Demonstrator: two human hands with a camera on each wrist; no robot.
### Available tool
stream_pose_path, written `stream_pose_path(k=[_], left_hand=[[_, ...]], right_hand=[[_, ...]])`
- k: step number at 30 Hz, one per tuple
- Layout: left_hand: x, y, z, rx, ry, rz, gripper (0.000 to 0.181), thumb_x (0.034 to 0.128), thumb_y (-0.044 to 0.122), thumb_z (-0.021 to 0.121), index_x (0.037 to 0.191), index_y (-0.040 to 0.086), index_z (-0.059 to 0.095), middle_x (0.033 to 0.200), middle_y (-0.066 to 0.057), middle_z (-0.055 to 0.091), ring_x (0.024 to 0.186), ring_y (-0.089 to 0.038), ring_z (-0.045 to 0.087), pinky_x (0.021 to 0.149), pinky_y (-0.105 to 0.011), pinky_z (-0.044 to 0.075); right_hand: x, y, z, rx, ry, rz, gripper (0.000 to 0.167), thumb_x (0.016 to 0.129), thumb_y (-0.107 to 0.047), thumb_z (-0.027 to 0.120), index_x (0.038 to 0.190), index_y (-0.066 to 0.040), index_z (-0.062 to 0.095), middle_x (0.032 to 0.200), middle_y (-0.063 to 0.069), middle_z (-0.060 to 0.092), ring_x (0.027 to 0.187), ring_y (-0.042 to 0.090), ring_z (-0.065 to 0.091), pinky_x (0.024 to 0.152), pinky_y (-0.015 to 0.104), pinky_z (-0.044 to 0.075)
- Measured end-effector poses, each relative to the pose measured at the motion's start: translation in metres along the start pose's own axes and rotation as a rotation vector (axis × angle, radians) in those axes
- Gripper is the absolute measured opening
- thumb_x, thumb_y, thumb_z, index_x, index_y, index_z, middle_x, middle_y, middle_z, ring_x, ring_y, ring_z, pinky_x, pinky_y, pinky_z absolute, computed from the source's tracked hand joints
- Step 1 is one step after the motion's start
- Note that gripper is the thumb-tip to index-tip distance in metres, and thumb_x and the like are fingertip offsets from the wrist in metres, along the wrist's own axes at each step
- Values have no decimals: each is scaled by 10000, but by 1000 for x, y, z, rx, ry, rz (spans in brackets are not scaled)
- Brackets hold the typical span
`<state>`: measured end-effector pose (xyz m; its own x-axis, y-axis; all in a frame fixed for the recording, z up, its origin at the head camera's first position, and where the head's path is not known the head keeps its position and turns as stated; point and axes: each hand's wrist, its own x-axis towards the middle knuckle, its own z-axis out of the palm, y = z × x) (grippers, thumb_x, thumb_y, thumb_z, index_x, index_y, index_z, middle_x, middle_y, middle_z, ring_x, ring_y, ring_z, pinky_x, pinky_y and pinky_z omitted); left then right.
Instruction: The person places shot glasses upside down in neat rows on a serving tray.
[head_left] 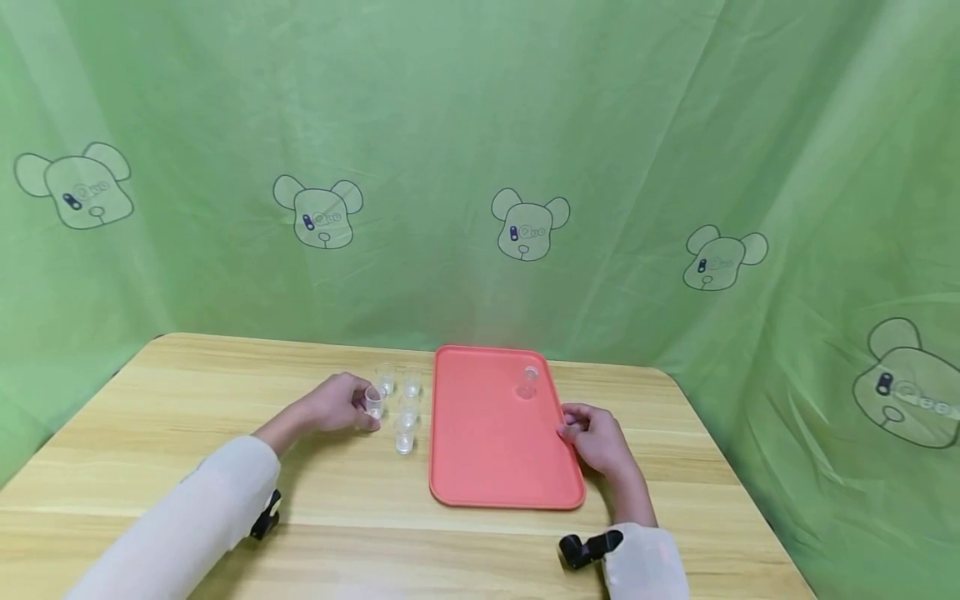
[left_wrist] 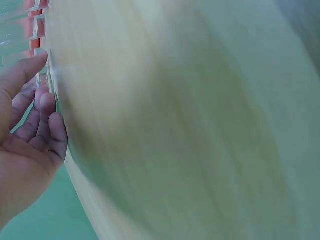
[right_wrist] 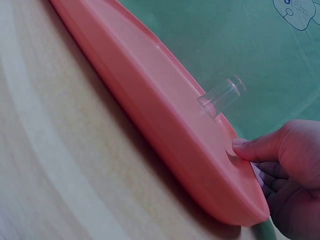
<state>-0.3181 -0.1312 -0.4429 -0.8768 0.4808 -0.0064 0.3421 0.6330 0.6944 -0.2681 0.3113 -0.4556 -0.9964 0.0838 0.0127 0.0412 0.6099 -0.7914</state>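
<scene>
My left hand (head_left: 339, 403) has its thumb and fingers around a small clear cup (head_left: 373, 402) at the left of a group of several clear cups (head_left: 405, 440) standing on the wooden table. In the left wrist view, the left hand (left_wrist: 31, 120) is at the left edge, thumb and fingers by a clear cup. My right hand (head_left: 600, 440) grips the right rim of the red tray (head_left: 495, 450); in the right wrist view, the thumb of the right hand (right_wrist: 290, 175) lies over the rim. One clear cup (right_wrist: 220, 99) stands on the tray near its far right corner.
The wooden table (head_left: 337, 542) extends around the tray and cups. Behind it and at the sides hangs a green curtain (head_left: 420, 167) with bear-head drawings. The other cups stand close beside the tray's left rim.
</scene>
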Motion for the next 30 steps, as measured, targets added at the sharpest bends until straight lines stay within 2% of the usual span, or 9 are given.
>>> stream_pose_path(k=[8,13,16,19,24,30], left_hand=[[-5,9,-19,15,-15,26,353,799,142,864,1089,8,713,886,-21,670,816,-162,623,770,-320,544],[-4,15,-35,50,-29,103,310,799,123,849,1051,2,714,877,-14,686,809,-144,635,768,-308,557],[-2,21,-46,80,-37,159,305,798,112,843,1048,-9,716,867,-11,691,805,-137,635,757,-299,558],[1,28,-56,105,-35,182,300,798,107,848,1042,-11,721,847,-8,690,785,-137,630,737,-293,554],[8,41,-70,129,-23,204,273,804,120,846,1015,-3,724,826,-6,693,761,-130,630,724,-288,555],[14,58,-77,159,2,216,209,799,161,844,923,54,714,807,1,689,754,-134,627,722,-304,552]], right_hand=[[1,-1,1,1,-2,-2,368,977,12,627,1342,53,610,1087,162,648,932,251,591,758,280,523],[1,-1,1,2,-5,-2,366,979,9,630,1342,53,610,1090,166,646,942,257,589,760,277,522],[0,-2,1,3,-5,-3,362,979,8,631,1338,52,614,1092,166,648,952,260,591,770,282,527],[0,-1,1,9,-9,-5,363,981,7,630,1340,55,611,1096,168,646,956,262,591,775,291,531],[0,-1,0,4,-7,-4,367,982,1,635,1345,51,609,1098,166,647,956,262,591,776,298,534],[0,0,0,-2,-6,-7,366,977,2,641,1338,49,615,1090,162,649,952,260,593,780,301,530]])
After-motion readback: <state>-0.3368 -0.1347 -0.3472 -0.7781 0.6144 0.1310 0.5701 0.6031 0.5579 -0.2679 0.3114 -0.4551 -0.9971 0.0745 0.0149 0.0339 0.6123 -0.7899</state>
